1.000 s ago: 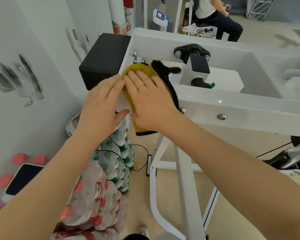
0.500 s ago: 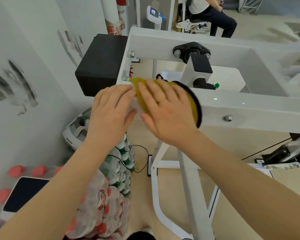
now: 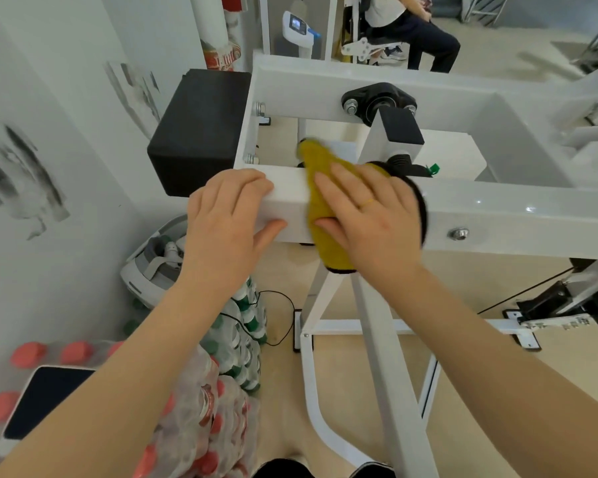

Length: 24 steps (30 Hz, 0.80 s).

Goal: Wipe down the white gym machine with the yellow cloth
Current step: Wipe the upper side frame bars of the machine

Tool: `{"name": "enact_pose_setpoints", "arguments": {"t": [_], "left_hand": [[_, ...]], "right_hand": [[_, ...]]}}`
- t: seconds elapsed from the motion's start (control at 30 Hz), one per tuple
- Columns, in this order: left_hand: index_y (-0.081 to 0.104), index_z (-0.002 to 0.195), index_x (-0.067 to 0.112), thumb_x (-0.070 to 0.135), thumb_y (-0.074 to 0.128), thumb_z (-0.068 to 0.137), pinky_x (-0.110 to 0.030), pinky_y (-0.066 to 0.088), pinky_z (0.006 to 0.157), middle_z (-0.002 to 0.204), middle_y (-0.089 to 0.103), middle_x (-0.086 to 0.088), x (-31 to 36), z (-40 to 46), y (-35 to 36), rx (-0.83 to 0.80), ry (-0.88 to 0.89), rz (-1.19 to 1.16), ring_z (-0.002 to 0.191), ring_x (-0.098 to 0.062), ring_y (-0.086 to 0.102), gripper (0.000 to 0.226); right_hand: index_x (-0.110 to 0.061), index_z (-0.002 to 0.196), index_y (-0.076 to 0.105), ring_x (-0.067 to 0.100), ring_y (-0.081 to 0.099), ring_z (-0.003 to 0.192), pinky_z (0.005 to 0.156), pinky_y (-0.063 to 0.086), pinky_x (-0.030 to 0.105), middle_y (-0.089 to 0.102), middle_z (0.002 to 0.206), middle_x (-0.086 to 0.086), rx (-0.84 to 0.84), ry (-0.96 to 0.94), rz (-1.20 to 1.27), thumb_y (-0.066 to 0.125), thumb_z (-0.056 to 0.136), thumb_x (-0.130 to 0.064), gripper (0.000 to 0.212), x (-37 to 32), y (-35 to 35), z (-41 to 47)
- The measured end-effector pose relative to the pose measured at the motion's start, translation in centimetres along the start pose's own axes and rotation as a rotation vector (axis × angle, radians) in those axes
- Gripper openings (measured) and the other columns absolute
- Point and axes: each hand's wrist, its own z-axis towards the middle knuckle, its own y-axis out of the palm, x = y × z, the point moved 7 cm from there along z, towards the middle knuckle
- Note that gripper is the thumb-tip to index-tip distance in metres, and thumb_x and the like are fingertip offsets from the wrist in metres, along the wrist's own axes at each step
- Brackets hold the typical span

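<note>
We see the yellow cloth (image 3: 320,201) draped over the near white beam (image 3: 497,215) of the white gym machine (image 3: 325,88), its black-edged lower end hanging below the beam at about 6 o'clock from our right hand (image 3: 370,219). The right hand lies flat on the cloth, fingers spread and extended, pressing it against the beam's top and front face rather than gripping it; a thin ring shows on one finger. The cloth's upper end reaches past the beam's far edge, toward 11 o'clock of that hand.

Our left hand (image 3: 228,219) sits just beside the cloth at its 9 o'clock, at the beam's left end. Its fingers curl over the top of the beam and the thumb presses the front face, so it clasps the beam itself and does not touch the cloth.

At 11 o'clock of the left hand a black pad (image 3: 197,132) is fixed to the frame's end plate. A black bearing mount (image 3: 377,101) is bolted on the far beam, at 12 o'clock from the right hand. Below, at 7 o'clock, wrapped packs of bottles (image 3: 204,408) with red caps stand on the floor, with a phone (image 3: 45,398) lying on top. At 12 o'clock, far off, a seated person (image 3: 411,25) is partly in view.
</note>
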Motion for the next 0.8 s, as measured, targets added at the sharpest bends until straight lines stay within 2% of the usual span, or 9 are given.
{"name": "enact_pose_setpoints", "arguments": {"t": [0.1, 0.2, 0.27, 0.37, 0.53, 0.7, 0.8], "left_hand": [[0.056, 0.11, 0.009, 0.034, 0.062, 0.08, -0.034, 0.032, 0.089, 0.113, 0.06, -0.013, -0.3, -0.1, 0.0, -0.023, 0.012, 0.008, 0.11, -0.023, 0.044, 0.04], [0.054, 0.11, 0.009, 0.032, 0.062, 0.08, -0.034, 0.03, 0.089, 0.112, 0.061, -0.013, -0.2, -0.1, -0.1, -0.015, 0.03, 0.02, 0.11, -0.023, 0.044, 0.039], [0.051, 0.109, 0.009, 0.034, 0.06, 0.078, -0.035, 0.028, 0.088, 0.111, 0.06, -0.014, 0.1, -0.1, -0.2, -0.002, 0.021, 0.053, 0.109, -0.024, 0.043, 0.04], [0.05, 0.109, 0.011, 0.037, 0.06, 0.078, -0.038, 0.026, 0.089, 0.111, 0.06, -0.014, 1.3, 0.0, -0.1, 0.029, 0.03, 0.117, 0.109, -0.026, 0.043, 0.042], [0.049, 0.113, 0.012, 0.033, 0.061, 0.08, -0.044, 0.027, 0.099, 0.116, 0.061, -0.014, 5.8, 0.3, 2.0, 0.017, 0.142, 0.082, 0.113, -0.027, 0.043, 0.042], [0.049, 0.113, 0.011, 0.031, 0.057, 0.086, -0.043, 0.032, 0.099, 0.118, 0.061, -0.013, 10.7, 2.1, 3.6, 0.039, 0.228, 0.004, 0.112, -0.026, 0.045, 0.035], [0.052, 0.11, 0.008, 0.032, 0.052, 0.089, -0.038, 0.035, 0.092, 0.115, 0.062, -0.015, 13.4, 3.4, 4.8, 0.017, 0.267, -0.088, 0.108, -0.025, 0.046, 0.032]], "right_hand": [[-0.022, 0.121, 0.063, 0.027, 0.063, 0.099, 0.083, 0.036, 0.037, 0.065, 0.12, 0.001, -0.005, -0.077, 0.027, 0.053, 0.089, -0.048, 0.043, -2.7, 0.4, 2.1], [-0.022, 0.121, 0.063, 0.026, 0.063, 0.098, 0.08, 0.036, 0.036, 0.065, 0.12, 0.001, 0.009, -0.111, 0.029, 0.052, 0.09, -0.05, 0.044, -1.3, 0.1, 1.6], [-0.022, 0.124, 0.059, 0.026, 0.061, 0.105, 0.083, 0.037, 0.037, 0.063, 0.122, 0.002, 0.005, -0.051, 0.004, 0.05, 0.092, -0.051, 0.044, 1.1, -0.1, -0.4], [-0.02, 0.128, 0.049, 0.028, 0.048, 0.117, 0.092, 0.034, 0.04, 0.059, 0.126, 0.008, -0.035, 0.07, -0.023, 0.044, 0.095, -0.047, 0.043, 5.9, -0.5, -4.2], [-0.015, 0.126, 0.05, 0.031, 0.043, 0.115, 0.094, 0.03, 0.04, 0.059, 0.122, 0.014, -0.078, 0.237, -0.101, 0.038, 0.097, -0.045, 0.043, 13.3, -1.8, -8.1], [-0.017, 0.125, 0.054, 0.028, 0.044, 0.113, 0.094, 0.03, 0.041, 0.06, 0.125, 0.009, -0.029, 0.254, -0.001, 0.033, 0.098, -0.043, 0.043, 10.0, -1.2, -6.0], [-0.017, 0.128, 0.053, 0.028, 0.049, 0.116, 0.097, 0.031, 0.04, 0.059, 0.128, 0.008, -0.065, 0.136, 0.034, 0.036, 0.097, -0.043, 0.044, 10.2, -1.4, -6.0]]}}
